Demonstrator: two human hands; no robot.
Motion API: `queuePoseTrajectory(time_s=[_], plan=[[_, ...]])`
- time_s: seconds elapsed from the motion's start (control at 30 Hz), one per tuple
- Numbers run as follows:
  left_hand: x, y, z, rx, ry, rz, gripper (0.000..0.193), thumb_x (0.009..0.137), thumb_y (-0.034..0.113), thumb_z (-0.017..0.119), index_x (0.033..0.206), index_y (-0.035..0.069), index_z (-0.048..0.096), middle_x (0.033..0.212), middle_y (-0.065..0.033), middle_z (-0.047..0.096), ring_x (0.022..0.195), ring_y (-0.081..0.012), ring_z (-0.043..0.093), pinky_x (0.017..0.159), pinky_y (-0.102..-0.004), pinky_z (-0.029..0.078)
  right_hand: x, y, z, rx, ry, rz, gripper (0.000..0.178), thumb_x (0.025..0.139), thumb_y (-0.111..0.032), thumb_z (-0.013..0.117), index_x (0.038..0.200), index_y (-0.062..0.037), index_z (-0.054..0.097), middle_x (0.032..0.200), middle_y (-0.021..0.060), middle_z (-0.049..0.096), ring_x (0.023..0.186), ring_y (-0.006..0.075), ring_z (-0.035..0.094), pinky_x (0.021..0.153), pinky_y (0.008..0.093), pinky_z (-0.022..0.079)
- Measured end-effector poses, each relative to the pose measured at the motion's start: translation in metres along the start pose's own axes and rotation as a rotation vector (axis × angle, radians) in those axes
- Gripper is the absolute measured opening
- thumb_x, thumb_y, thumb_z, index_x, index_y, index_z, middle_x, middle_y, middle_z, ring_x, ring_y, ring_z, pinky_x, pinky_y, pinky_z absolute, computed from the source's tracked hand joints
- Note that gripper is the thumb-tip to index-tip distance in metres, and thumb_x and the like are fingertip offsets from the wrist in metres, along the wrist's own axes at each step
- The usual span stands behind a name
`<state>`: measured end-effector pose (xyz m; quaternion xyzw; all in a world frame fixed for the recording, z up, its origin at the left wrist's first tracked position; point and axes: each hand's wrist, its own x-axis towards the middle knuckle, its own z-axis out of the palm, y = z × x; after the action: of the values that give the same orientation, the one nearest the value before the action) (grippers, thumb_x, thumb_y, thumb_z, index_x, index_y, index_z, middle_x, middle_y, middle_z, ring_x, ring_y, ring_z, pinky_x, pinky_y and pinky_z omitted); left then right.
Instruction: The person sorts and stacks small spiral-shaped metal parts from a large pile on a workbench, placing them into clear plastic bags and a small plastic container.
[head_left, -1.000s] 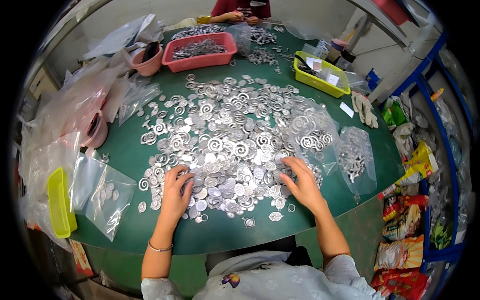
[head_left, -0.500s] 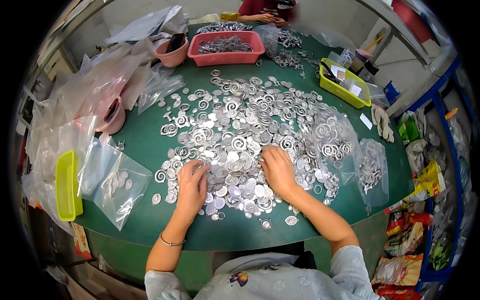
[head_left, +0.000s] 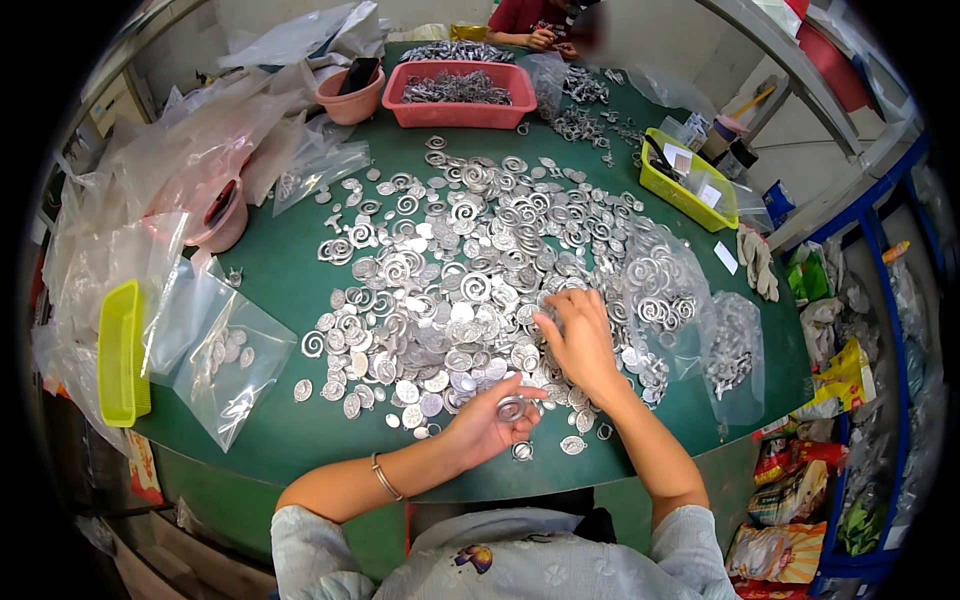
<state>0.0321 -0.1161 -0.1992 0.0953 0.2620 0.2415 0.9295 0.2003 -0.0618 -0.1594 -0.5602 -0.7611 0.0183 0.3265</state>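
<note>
Loosely heaped silvery spirals (head_left: 476, 288), round metallic piece (head_left: 511, 408) in left hand (head_left: 484, 428)

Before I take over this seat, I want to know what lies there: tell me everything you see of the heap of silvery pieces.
The heap is a loose, overlapping spread of shiny, metal-looking spirals and round or oval discs, with strays at its edges. It lies across the middle of the green table. The right hand has its fingertips at the near right part; a clear bag of spirals lies against the right side.
</note>
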Motion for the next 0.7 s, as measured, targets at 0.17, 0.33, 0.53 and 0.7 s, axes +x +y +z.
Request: queuePoseTrajectory(time_s=[0.17, 0.33, 0.53, 0.7], plan=[[0.001, 0.007, -0.001, 0.014, -0.148, 0.044, 0.051, 0.096, 0.040, 0.032, 0.111, -0.005, 0.053, 0.077, -0.0149, 0.062, 0.066, -0.0201, 0.058, 0.063, -0.0300, 0.048, -0.005, 0.011, 0.018, -0.014, -0.018, -0.100, 0.020, 0.070, -0.014, 0.072, 0.081, -0.0003, 0.060, 0.081, 0.0094, 0.059, 0.081, 0.0287, 0.052, 0.074, 0.0355, 0.038], [-0.005, 0.009, -0.010, 0.081, -0.188, 0.113, 0.044, 0.097, 0.029, 0.032, 0.119, -0.006, 0.047, 0.104, -0.0224, 0.059, 0.093, -0.0279, 0.060, 0.084, -0.0363, 0.048, -0.013, 0.003, 0.003, 0.212, 0.013, 0.224, 0.021, 0.070, -0.016, 0.074, 0.076, -0.0018, 0.059, 0.063, 0.0086, 0.059, 0.057, 0.0242, 0.055, 0.056, 0.0337, 0.042], [-0.009, 0.009, 0.001, 0.011, -0.214, 0.142, 0.048, 0.095, 0.029, 0.034, 0.133, 0.000, 0.032, 0.130, -0.0241, 0.043, 0.118, -0.0332, 0.046, 0.099, -0.0412, 0.039, -0.009, 0.011, -0.027, 0.193, -0.104, 0.417, 0.020, 0.075, -0.014, 0.070, 0.086, 0.0004, 0.062, 0.059, 0.0112, 0.058, 0.049, 0.0180, 0.054, 0.048, 0.0304, 0.042], [-0.012, 0.008, 0.000, -0.167, -0.242, 0.129, 0.050, 0.096, 0.035, 0.035, 0.134, 0.001, 0.032, 0.129, -0.0189, 0.045, 0.118, -0.0318, 0.046, 0.100, -0.0423, 0.038, -0.006, -0.016, -0.032, 0.269, -0.275, 0.146, 0.020, 0.075, -0.014, 0.068, 0.086, 0.0018, 0.062, 0.075, 0.0125, 0.060, 0.070, 0.0236, 0.056, 0.063, 0.0342, 0.043]])
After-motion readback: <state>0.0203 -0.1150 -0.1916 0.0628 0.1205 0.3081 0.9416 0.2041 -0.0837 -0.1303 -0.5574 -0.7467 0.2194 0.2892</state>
